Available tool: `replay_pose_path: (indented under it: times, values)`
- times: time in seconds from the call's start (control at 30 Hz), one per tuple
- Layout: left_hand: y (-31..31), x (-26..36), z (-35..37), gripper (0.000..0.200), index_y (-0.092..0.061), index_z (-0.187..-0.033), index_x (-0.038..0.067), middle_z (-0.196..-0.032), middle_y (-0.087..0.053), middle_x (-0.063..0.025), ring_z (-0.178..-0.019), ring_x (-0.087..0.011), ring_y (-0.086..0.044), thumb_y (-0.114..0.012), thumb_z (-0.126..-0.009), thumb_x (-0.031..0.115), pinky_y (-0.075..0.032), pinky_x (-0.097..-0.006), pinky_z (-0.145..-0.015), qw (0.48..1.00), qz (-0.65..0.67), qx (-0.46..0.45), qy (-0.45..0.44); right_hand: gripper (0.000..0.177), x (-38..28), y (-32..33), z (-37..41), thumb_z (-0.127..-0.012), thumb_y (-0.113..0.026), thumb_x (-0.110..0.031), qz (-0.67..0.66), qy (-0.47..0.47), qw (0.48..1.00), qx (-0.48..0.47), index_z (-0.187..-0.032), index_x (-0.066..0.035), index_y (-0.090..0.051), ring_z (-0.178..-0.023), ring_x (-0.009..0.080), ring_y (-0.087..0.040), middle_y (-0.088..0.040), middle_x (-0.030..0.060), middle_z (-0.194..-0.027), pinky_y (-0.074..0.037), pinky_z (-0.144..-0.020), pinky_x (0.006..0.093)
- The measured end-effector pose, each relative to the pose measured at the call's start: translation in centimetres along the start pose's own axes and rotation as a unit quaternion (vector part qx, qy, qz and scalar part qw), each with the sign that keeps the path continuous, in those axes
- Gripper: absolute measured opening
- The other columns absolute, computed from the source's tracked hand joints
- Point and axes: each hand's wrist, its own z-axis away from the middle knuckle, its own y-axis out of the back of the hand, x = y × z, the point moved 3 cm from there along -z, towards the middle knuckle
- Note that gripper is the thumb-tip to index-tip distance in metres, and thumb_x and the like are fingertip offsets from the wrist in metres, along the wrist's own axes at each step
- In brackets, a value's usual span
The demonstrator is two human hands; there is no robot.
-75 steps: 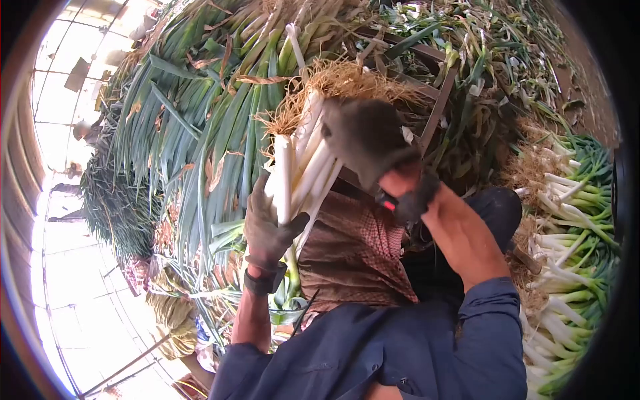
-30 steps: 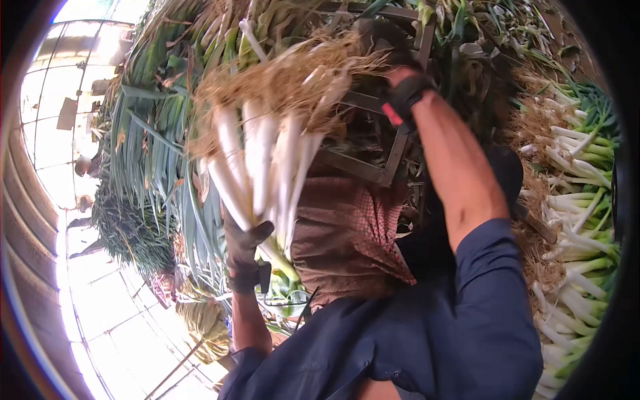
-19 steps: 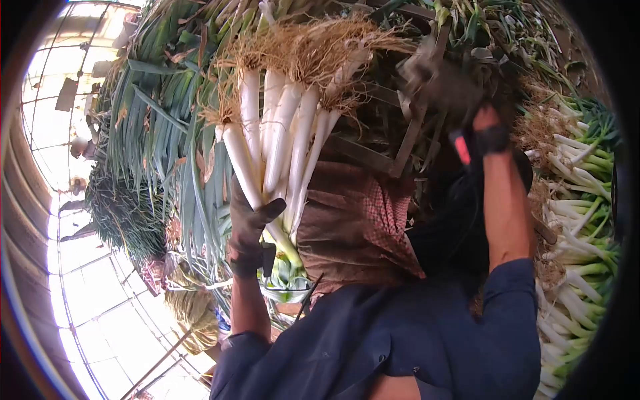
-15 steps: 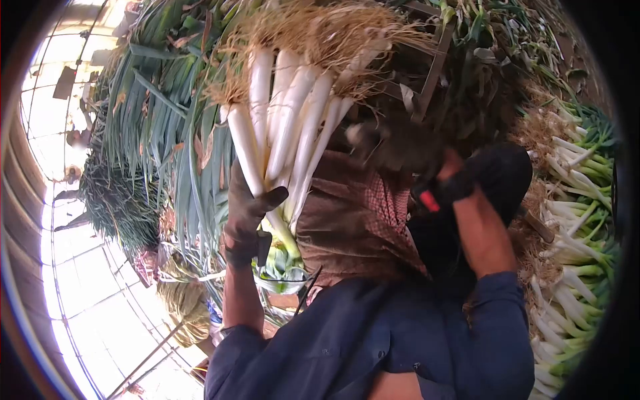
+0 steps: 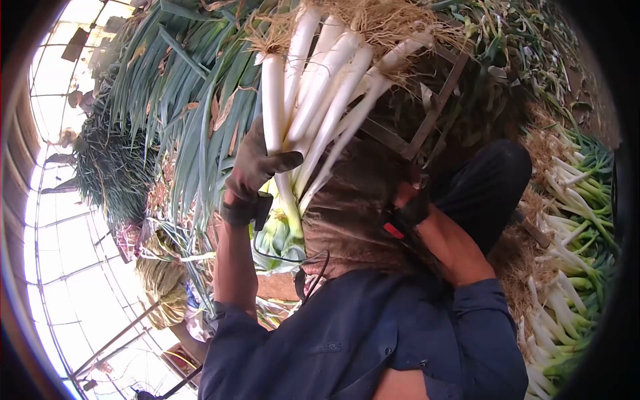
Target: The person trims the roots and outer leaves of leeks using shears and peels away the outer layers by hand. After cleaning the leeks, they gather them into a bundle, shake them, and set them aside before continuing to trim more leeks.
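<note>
My gloved left hand [image 5: 257, 167] is shut around a bundle of several leeks [image 5: 320, 100], gripping them low on the white shafts. Their tan roots [image 5: 380, 20] point up and away from me and the green ends [image 5: 280, 233] hang toward my lap. My right hand [image 5: 408, 208], in a dark glove with a red tab, is low beside the bundle, against a brown checked cloth [image 5: 347, 227] on my lap. It is blurred and partly hidden, so its grip is unclear.
A big heap of long green leek leaves [image 5: 173, 87] fills the upper left. A dark slatted frame [image 5: 433, 100] stands behind the bundle. Trimmed leeks [image 5: 573, 220] lie stacked along the right on straw-like roots. Bright greenhouse panels [image 5: 60, 253] are on the left.
My left hand has raised the leek bundle and tilted it to the right. My right hand has come down from the roots to the cloth on my lap.
</note>
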Motion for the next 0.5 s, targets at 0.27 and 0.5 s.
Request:
replay_pose_path:
  times: [0.27, 0.5]
  values:
    - [0.2, -1.1, 0.1, 0.094, -0.046, -0.146, -0.001, -0.134, -0.062, -0.0106, -0.124, -0.0223, -0.057, -0.089, -0.063, 0.011, -0.040, -0.0346, -0.111, 0.999, -0.026, 0.017, 0.010, 0.023, -16.4, 10.7, 1.8, -0.095, -0.061, -0.029, 0.688, 0.041, 0.668, 0.279, -0.092, -0.009, -0.072, -0.095, 0.0234, -0.066, -0.063, 0.0085, -0.096, -0.056, -0.080, 0.0392]
    - [-0.5, -1.8, -0.5, 0.100, -0.043, -0.149, -0.002, -0.137, -0.061, -0.0111, -0.126, -0.0219, -0.056, -0.091, -0.061, 0.007, -0.039, -0.0353, -0.113, 0.999, 0.011, 0.014, -0.032, 0.045, -20.6, 11.0, 1.4, -0.095, -0.067, -0.034, 0.541, 0.146, 0.821, 0.111, -0.131, -0.008, -0.060, -0.102, 0.0237, -0.068, -0.070, 0.0092, -0.109, -0.055, -0.092, 0.0345]
